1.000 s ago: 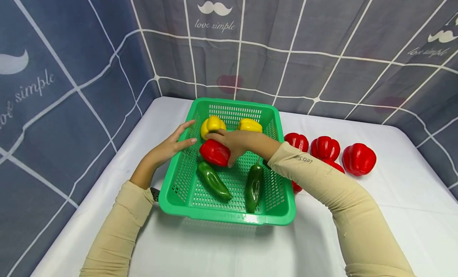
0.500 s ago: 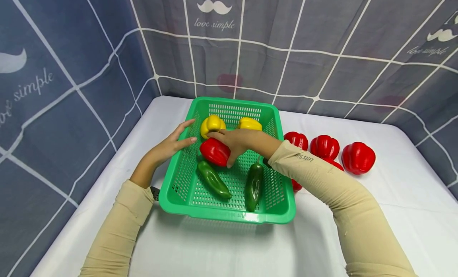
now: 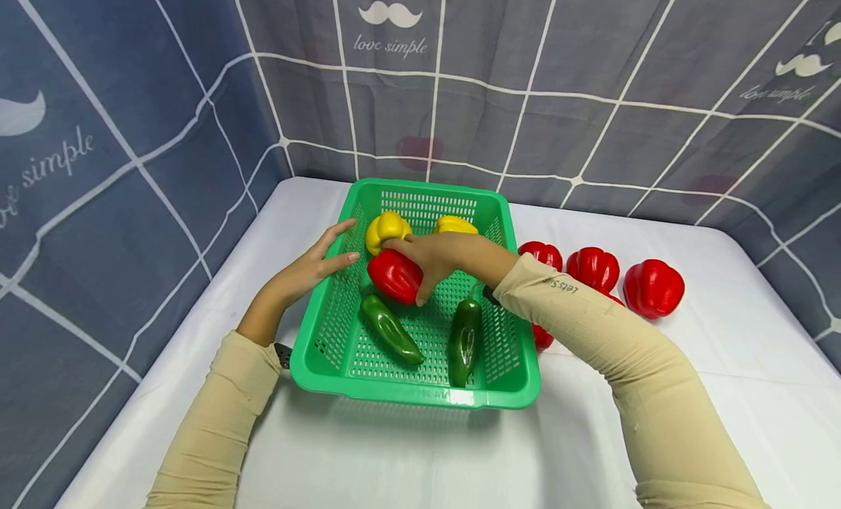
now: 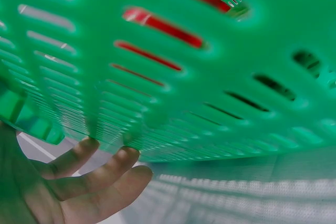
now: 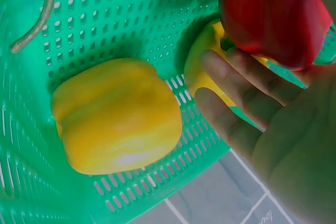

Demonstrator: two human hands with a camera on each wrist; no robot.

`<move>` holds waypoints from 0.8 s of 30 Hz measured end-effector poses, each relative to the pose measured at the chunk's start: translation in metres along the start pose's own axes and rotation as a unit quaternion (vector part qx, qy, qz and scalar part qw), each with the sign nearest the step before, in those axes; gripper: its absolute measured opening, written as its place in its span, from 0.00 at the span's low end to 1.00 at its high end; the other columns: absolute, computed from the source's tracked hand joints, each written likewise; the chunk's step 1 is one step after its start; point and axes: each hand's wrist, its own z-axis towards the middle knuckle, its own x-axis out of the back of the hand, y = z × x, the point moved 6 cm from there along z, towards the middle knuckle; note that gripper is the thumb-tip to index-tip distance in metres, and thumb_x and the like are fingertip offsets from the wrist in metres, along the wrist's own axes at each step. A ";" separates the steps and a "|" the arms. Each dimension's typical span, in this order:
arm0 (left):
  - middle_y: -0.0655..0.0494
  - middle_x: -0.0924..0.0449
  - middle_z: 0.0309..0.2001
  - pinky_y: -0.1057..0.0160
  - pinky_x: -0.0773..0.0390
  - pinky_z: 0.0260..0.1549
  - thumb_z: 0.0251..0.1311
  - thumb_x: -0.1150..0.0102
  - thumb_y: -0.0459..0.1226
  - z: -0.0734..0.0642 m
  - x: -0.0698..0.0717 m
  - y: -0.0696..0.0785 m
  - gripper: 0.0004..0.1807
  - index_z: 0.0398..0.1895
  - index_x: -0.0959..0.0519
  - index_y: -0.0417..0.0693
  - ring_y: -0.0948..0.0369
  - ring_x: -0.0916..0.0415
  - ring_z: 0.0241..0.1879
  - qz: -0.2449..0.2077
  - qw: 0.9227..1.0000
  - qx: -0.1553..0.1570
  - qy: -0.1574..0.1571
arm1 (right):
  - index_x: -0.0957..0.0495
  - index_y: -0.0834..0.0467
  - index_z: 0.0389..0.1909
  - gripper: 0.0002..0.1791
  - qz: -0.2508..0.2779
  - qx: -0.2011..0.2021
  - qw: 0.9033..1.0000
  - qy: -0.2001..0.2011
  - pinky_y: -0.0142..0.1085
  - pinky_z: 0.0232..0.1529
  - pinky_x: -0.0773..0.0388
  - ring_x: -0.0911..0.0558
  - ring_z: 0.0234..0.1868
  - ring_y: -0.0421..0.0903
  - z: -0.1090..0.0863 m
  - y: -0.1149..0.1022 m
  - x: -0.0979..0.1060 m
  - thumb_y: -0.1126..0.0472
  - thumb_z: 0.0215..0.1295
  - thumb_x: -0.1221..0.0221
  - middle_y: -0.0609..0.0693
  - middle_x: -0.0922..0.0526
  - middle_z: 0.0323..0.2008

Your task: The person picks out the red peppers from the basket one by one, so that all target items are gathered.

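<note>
My right hand [image 3: 442,257] reaches into the green basket [image 3: 414,401], thumb and forefinger pinching a red bell pepper [image 3: 394,277]. In the right wrist view the red bell pepper [image 5: 273,17] sits between thumb and fingers, its other fingers extended loosely. It overlaps a yellow bell pepper [image 5: 202,69] there. Another yellow bell pepper [image 5: 118,116] lies on the basket floor. Two green chili peppers lie nearer the front, one left [image 3: 392,330] and one right [image 3: 465,342]. My left hand [image 3: 305,272] is at the basket's left side, thumb and forefinger at the rim, relaxed fingers [image 4: 113,174] against the outer wall.
Right of the basket, several red bell peppers [image 3: 653,288] lie on the white tablecloth [image 3: 742,348], some partly hidden by my right sleeve [image 3: 591,326]. A grey checked curtain [image 3: 499,71] stands behind, and a blue-grey one [image 3: 112,173] rises along the left.
The hands and peppers keep nearly the same places; the whole head view has shifted slightly. The right hand still holds the red bell pepper in the basket.
</note>
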 end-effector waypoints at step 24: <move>0.52 0.69 0.73 0.35 0.58 0.62 0.65 0.55 0.46 0.001 -0.001 0.000 0.37 0.72 0.61 0.57 0.50 0.70 0.71 0.007 1.000 -0.002 0.000 | 0.55 0.48 0.68 0.55 -0.016 -0.001 0.999 0.030 0.41 0.50 0.25 0.31 0.56 0.49 -0.019 0.007 0.017 0.45 0.44 0.31 0.51 0.36 0.60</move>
